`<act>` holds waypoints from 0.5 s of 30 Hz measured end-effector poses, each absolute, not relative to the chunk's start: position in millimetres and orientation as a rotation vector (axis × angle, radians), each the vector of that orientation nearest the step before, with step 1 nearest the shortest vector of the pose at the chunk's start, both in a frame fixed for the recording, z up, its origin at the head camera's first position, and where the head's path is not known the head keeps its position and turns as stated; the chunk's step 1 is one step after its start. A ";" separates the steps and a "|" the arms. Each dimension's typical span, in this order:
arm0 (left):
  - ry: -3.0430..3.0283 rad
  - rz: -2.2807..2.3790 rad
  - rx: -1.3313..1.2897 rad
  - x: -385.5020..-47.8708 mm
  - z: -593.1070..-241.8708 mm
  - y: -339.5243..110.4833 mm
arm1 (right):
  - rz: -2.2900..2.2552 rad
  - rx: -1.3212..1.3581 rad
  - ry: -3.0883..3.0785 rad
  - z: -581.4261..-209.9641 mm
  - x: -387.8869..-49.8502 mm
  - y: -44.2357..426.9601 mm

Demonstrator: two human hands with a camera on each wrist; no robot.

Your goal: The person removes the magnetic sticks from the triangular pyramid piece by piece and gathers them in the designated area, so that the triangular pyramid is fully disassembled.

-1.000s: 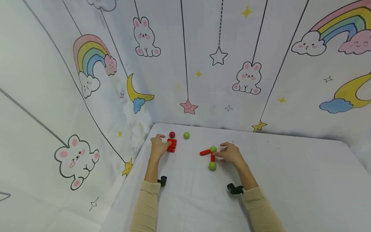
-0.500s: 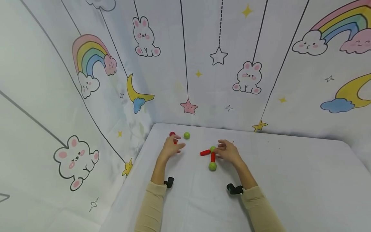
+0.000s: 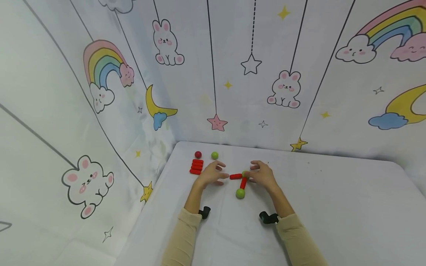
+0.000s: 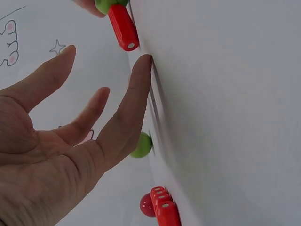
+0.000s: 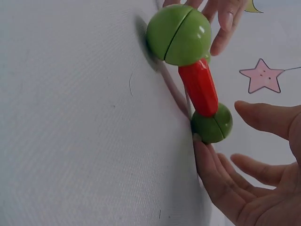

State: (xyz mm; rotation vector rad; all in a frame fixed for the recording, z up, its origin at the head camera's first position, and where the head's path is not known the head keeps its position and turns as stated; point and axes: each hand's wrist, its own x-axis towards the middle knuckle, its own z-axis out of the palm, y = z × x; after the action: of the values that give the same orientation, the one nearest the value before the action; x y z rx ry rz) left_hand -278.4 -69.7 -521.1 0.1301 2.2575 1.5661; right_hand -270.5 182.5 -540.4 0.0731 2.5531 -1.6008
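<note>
1. Left arm (image 3: 194, 199) reaches forward from the bottom edge, slanting inward; beige left sleeve (image 3: 181, 236) covers the lower forearm, skin bare above the cuff.
2. Left hand (image 3: 212, 174): fingers loosely extended, pointing inward toward the other hand. Left wrist view: three digits visible, well parted, slightly bent; part of the palm shows.
3. Right arm (image 3: 282, 202) mirrors this, slanting inward; right sleeve (image 3: 301, 240) likewise ends partway along the forearm.
4. Right hand (image 3: 263, 175): fingers pointing inward, gently bent. Right wrist view: a visible gap between upper digit and lower fingers.
5. Hands level with each other, well apart.
</note>
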 end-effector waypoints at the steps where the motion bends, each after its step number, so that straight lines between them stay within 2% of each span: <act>1: 2.247 1.565 0.136 -278.2 -521.2 -68.1 | -1.596 0.082 2.555 -540.9 -270.5 182.4; 15: 2.298 1.540 0.149 -276.5 -526.0 -53.9 | -1.528 0.085 2.579 -544.4 -270.7 180.1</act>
State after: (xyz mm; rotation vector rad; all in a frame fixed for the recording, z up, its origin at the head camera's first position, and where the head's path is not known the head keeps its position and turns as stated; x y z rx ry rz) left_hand -276.5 -53.9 -526.0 0.1494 2.2979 1.5402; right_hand -270.7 180.1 -544.4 0.0849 2.5791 -1.5278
